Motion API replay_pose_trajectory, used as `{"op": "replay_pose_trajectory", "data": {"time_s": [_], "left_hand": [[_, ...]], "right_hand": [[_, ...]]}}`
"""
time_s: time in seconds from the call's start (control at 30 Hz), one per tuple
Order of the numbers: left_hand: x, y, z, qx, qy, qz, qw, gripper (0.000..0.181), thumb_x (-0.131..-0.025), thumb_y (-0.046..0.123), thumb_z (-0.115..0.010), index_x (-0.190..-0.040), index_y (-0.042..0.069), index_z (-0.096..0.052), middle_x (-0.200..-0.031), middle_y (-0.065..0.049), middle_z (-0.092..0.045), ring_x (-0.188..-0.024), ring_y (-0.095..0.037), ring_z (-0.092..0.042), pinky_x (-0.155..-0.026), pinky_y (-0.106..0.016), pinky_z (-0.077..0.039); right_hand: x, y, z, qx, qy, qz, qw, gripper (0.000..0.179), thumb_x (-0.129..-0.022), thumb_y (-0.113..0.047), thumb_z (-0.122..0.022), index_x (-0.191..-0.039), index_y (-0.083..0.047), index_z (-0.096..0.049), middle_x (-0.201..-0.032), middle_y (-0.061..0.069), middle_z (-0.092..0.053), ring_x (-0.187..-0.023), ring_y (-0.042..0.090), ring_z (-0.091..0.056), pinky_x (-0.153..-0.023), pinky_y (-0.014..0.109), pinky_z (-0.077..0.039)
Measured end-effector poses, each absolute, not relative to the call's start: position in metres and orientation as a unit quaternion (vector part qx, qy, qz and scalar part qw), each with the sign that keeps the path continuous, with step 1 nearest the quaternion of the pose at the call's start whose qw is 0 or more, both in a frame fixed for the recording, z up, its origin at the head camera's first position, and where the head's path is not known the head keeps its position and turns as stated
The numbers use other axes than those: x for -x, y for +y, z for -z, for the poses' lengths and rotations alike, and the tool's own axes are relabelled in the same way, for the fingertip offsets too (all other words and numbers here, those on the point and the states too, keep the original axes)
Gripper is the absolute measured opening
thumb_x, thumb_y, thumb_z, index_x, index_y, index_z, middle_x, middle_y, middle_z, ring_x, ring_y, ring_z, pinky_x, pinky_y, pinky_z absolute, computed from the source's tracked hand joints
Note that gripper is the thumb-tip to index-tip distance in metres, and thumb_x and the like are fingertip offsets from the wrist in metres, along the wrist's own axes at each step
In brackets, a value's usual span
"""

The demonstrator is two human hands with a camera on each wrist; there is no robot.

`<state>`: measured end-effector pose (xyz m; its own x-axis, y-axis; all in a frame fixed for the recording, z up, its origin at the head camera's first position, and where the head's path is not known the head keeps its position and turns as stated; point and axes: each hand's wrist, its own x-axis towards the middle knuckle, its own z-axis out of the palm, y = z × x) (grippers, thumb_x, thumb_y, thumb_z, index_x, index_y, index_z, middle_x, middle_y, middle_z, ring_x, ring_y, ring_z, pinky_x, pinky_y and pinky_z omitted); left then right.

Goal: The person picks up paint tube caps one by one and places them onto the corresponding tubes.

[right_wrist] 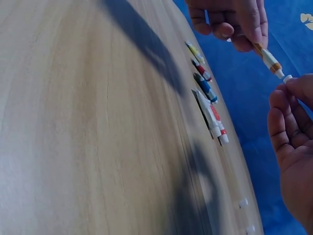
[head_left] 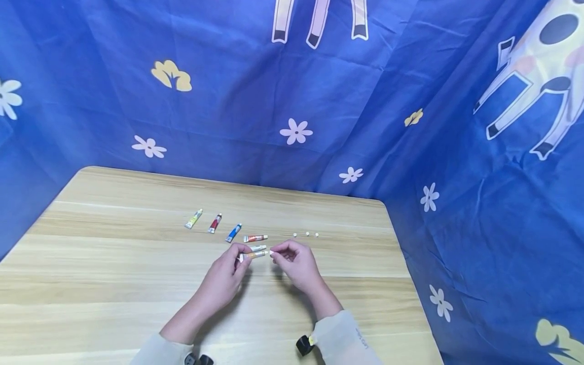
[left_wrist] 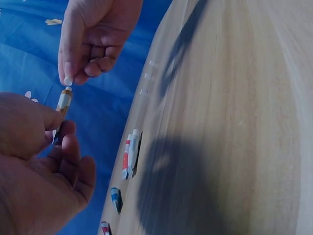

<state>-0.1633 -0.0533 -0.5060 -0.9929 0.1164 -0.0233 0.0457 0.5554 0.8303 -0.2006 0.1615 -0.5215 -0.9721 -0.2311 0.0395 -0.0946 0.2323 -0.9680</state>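
Note:
In the head view my left hand (head_left: 228, 269) pinches a small ochre paint tube (head_left: 257, 254) near its flat end. My right hand (head_left: 296, 263) holds a small white cap (head_left: 271, 252) between thumb and fingertips, right by the tube's nozzle. The right wrist view shows the cap (right_wrist: 287, 78) just off the nozzle of the ochre tube (right_wrist: 272, 63). On the table, close beside the left fingers, lies a white tube (head_left: 259, 248), partly hidden in the head view. A red-orange tube (head_left: 255, 238) lies alongside it.
Farther left on the wooden table (head_left: 114, 243) lie a blue tube (head_left: 233, 232), a dark red tube (head_left: 215, 223) and a yellow-green tube (head_left: 193, 218). Three white caps, one of them the middle cap (head_left: 307, 233), sit in a row beyond the right hand. A blue curtain (head_left: 228, 111) hangs behind.

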Motion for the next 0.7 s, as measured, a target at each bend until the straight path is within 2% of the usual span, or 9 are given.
{"op": "replay_pose_trajectory", "data": {"time_s": [0.07,0.17,0.43,0.53,0.7], "left_hand": [[0.1627,-0.0523,0.5056,-0.048,0.882,-0.468,0.036,0.019,-0.110,0.014,-0.060,-0.129,0.010,-0.062,-0.085,-0.002,-0.055,-0.071,-0.013,-0.049,-0.062,-0.025,-0.044],[0.1618,-0.0513,0.5044,-0.049,0.882,-0.468,0.032,0.020,-0.110,0.013,-0.060,-0.129,0.009,-0.063,-0.085,-0.002,-0.056,-0.071,-0.013,-0.049,-0.061,-0.025,-0.045],[0.1613,-0.0496,0.5038,-0.051,0.883,-0.466,0.030,0.020,-0.110,0.013,-0.061,-0.130,0.010,-0.063,-0.084,-0.001,-0.056,-0.071,-0.012,-0.050,-0.062,-0.025,-0.045],[0.1616,-0.0498,0.5050,-0.051,0.883,-0.466,0.029,0.020,-0.110,0.014,-0.061,-0.130,0.011,-0.063,-0.084,-0.001,-0.056,-0.071,-0.012,-0.050,-0.062,-0.025,-0.045],[0.1618,-0.0502,0.5060,-0.051,0.881,-0.469,0.026,0.020,-0.110,0.014,-0.061,-0.130,0.011,-0.064,-0.084,0.000,-0.057,-0.071,-0.011,-0.050,-0.061,-0.025,-0.045]], "right_hand": [[0.2004,0.1609,0.5228,0.104,0.782,0.611,0.059,0.013,-0.099,-0.004,-0.074,-0.110,0.000,-0.078,-0.103,0.026,-0.078,-0.090,0.044,-0.076,-0.071,0.016,-0.056],[0.1998,0.1604,0.5240,0.106,0.780,0.614,0.062,0.013,-0.099,-0.004,-0.074,-0.111,0.000,-0.078,-0.104,0.030,-0.077,-0.092,0.052,-0.073,-0.069,0.015,-0.055],[0.1989,0.1596,0.5257,0.101,0.780,0.614,0.067,0.014,-0.099,-0.007,-0.076,-0.111,-0.001,-0.078,-0.104,0.029,-0.078,-0.093,0.053,-0.074,-0.069,0.017,-0.056],[0.1989,0.1593,0.5258,0.092,0.783,0.611,0.072,0.015,-0.100,-0.010,-0.076,-0.112,-0.002,-0.078,-0.104,0.026,-0.079,-0.094,0.052,-0.075,-0.071,0.023,-0.060],[0.1988,0.1590,0.5262,0.088,0.786,0.606,0.078,0.017,-0.102,-0.013,-0.075,-0.113,-0.001,-0.078,-0.103,0.022,-0.080,-0.094,0.050,-0.075,-0.081,0.042,-0.066]]}}
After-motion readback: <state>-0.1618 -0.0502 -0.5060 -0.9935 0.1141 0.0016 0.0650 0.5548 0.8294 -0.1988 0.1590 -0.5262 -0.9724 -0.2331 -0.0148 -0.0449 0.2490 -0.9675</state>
